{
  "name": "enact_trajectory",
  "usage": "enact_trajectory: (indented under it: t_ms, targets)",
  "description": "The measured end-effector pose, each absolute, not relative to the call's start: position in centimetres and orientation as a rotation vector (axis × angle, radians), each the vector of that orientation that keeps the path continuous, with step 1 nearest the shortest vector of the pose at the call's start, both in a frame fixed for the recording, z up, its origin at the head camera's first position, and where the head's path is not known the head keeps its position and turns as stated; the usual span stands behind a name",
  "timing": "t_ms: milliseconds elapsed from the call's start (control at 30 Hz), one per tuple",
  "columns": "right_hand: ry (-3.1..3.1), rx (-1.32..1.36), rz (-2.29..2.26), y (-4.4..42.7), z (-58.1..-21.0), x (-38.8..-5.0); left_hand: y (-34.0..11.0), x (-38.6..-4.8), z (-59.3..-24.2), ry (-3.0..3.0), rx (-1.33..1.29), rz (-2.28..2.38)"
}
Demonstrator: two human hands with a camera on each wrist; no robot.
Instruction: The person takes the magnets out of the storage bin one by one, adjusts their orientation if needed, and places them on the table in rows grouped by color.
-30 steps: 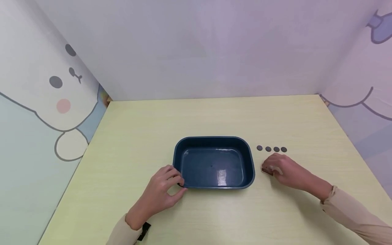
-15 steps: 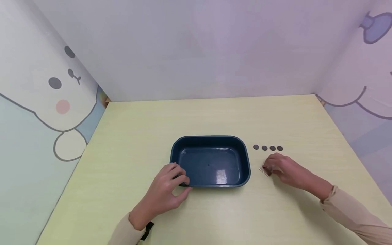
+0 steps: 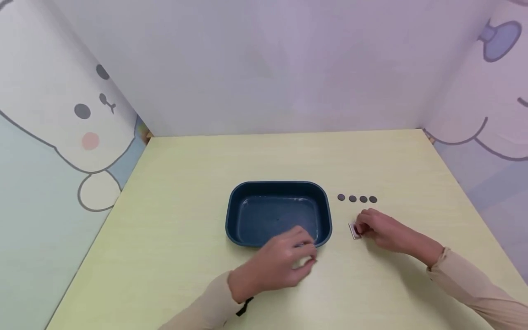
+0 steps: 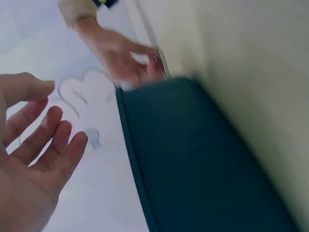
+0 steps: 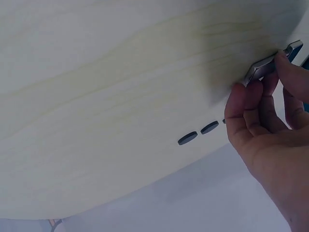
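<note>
My right hand (image 3: 385, 233) pinches a small, flat, silvery rectangular piece (image 5: 263, 66) between thumb and fingers, low over the table. Its exact kind is not clear. In the head view one corner of the piece (image 3: 353, 230) sticks out to the left of the fingertips. My left hand (image 3: 278, 261) hovers before the near right part of a dark blue plastic basin (image 3: 230, 206). Its fingers are loosely bent, and the left wrist view shows nothing between them. The basin holds nothing that I can see, though the left hand hides part of its near rim.
Several small dark round discs (image 3: 352, 198) lie in a row right of the basin, beyond my right hand. They rest on the pale wooden table (image 3: 181, 192). White walls with cartoon figures (image 3: 82, 137) enclose the table's back and sides.
My left hand has left the basin's near left corner and moved right along its front. The right hand stays near its spot, and the silvery piece has turned in its fingers.
</note>
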State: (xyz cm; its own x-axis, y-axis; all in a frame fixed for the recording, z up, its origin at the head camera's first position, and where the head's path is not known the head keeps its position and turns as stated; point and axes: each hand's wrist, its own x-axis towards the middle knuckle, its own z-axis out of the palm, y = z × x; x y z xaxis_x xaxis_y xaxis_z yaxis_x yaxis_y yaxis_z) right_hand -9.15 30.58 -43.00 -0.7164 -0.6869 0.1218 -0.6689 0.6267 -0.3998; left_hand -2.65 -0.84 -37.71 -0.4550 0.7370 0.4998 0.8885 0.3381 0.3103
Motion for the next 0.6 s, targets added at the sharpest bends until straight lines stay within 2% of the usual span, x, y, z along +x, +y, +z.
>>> enact_trajectory:
  t_ms: [200, 433, 600]
  targets:
    - [2.742, -1.194, -0.675, 30.7, -42.8, -9.2, 4.9, -1.5, -38.5, -2.461, -1.624, -0.652]
    - [2.585, -1.052, -0.834, 30.8, -42.2, -9.4, 8.5, -2.1, -39.4, -2.651, -1.537, -0.143]
    - [2.493, -1.001, -0.956, 31.7, -42.1, -9.5, 9.9, -2.3, -39.8, -2.726, -1.423, -0.053]
